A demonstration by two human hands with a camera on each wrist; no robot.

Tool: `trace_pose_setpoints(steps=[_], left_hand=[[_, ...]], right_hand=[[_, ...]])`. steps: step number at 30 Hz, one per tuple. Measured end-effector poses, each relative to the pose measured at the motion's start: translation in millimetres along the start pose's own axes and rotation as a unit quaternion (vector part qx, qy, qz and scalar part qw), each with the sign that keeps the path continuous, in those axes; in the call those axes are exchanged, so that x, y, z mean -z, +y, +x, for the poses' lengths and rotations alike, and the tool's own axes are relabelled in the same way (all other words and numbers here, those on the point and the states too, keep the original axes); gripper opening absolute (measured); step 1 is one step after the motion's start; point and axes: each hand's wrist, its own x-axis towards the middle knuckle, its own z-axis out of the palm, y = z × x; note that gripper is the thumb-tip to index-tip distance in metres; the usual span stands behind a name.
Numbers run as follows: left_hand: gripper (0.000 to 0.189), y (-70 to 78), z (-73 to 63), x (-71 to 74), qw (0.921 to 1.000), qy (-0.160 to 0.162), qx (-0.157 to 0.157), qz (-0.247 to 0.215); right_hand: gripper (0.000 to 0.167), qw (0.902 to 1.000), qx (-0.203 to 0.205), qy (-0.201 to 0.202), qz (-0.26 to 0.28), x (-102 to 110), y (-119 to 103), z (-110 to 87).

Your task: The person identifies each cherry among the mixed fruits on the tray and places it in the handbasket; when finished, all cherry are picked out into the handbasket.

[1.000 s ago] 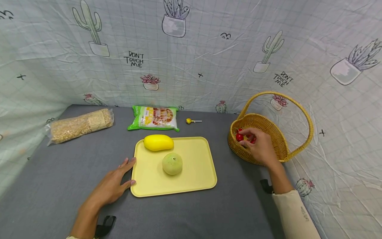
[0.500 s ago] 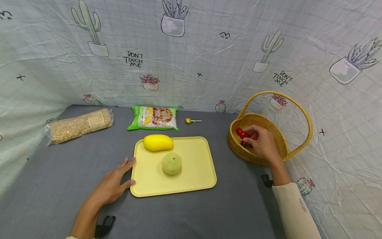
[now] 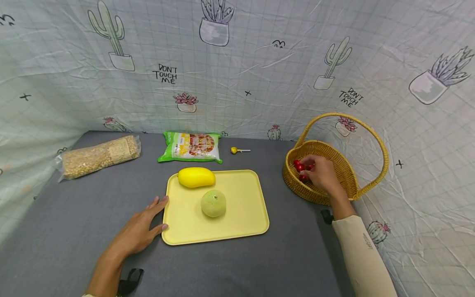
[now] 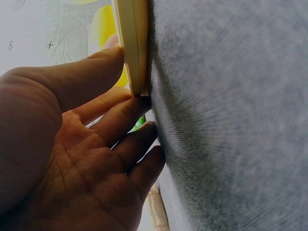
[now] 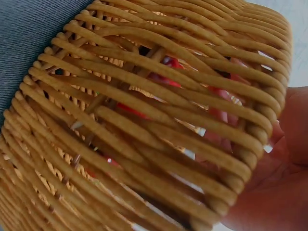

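My left hand (image 3: 139, 229) lies at the left edge of a pale yellow tray (image 3: 243, 210), fingers extended. In the left wrist view, the thumb (image 4: 96, 72) and fingertips touch the tray's rim (image 4: 131, 43). A yellow mango (image 3: 196, 177) and a round green fruit (image 3: 213, 203) sit on the tray. My right hand (image 3: 322, 173) reaches into a wicker basket (image 3: 343, 169), fingers and thumb bent at several small red cherries (image 3: 300, 168). The basket's weave (image 5: 144, 91) hides most of those fingers in the right wrist view; I cannot tell whether they pinch a cherry.
Along the back of the grey table (image 3: 208, 272) lie a clear bag of beige beans or kernels (image 3: 100, 156), a green and white food packet (image 3: 191, 147) and a yellow lollipop (image 3: 234, 150). The basket's tall handle (image 3: 384, 152) arches beside a patterned cloth wall (image 3: 237, 70).
My right hand shifts a little inside the basket, lately to the left, and the cherries at its fingertips change position. My left hand and the tray stay put.
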Motion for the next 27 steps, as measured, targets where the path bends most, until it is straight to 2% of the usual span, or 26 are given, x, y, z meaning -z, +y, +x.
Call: trace_pose_setpoints(steps=[7,10,27], left_hand=[[0.080,-0.3,-0.3,-0.4,1.0000,0.004,-0.002,0.001],[0.081,-0.3,-0.3,-0.4,1.0000,0.003,0.000,0.001],[0.082,-1.4,0.1,-0.7,1.0000,0.000,0.003,-0.001]], right_hand=[[0.027,0.9982,-0.036,-0.048,-0.006,-2,0,5.4],[0.027,0.9975,-0.037,-0.058,-0.013,-3,2,7.1],[0.024,0.9957,-0.048,-0.068,-0.040,-11,4,13.1]])
